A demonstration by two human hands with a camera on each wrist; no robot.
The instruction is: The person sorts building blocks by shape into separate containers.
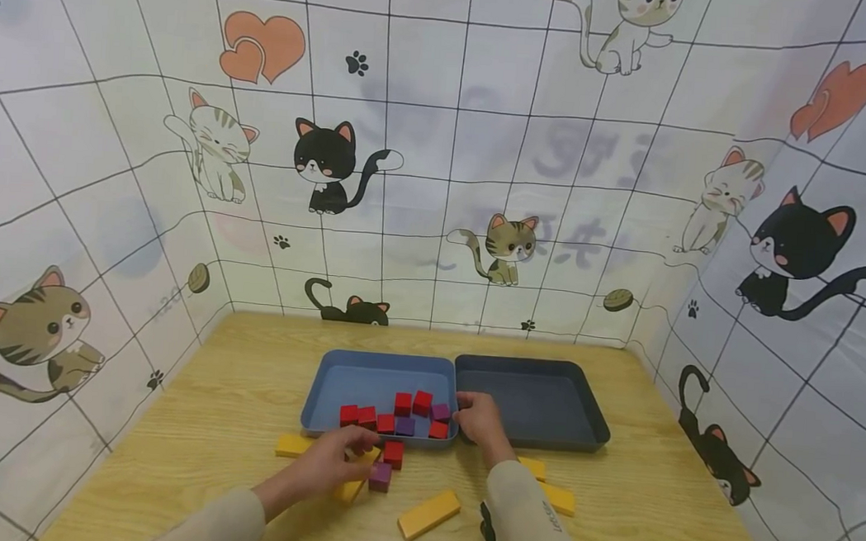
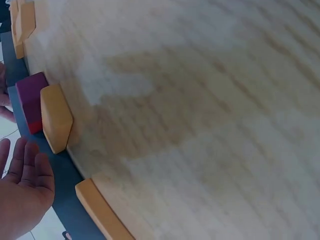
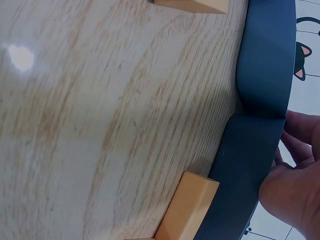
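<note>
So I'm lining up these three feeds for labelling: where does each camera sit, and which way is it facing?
Head: worn on the head, looking forward and down at the wooden table, the light blue tray and dark tray; both forearms and hands show.
Left wrist: close over the tabletop, facing yellow blocks and a purple cube; the left hand shows.
Right wrist: close over the tabletop, facing the tray rims; the right hand shows.
All three views share the wood tabletop and yellow blocks.

Red cubes (image 1: 396,404) and purple cubes (image 1: 441,412) are seen in the light blue tray (image 1: 337,372), beside a dark grey-blue tray (image 1: 545,377). Yellow blocks (image 1: 429,514) are shown on the pale wood-grain table (image 1: 232,391). White walls (image 1: 441,139) are patterned with black grid lines, cartoon cats and orange hearts.
</note>
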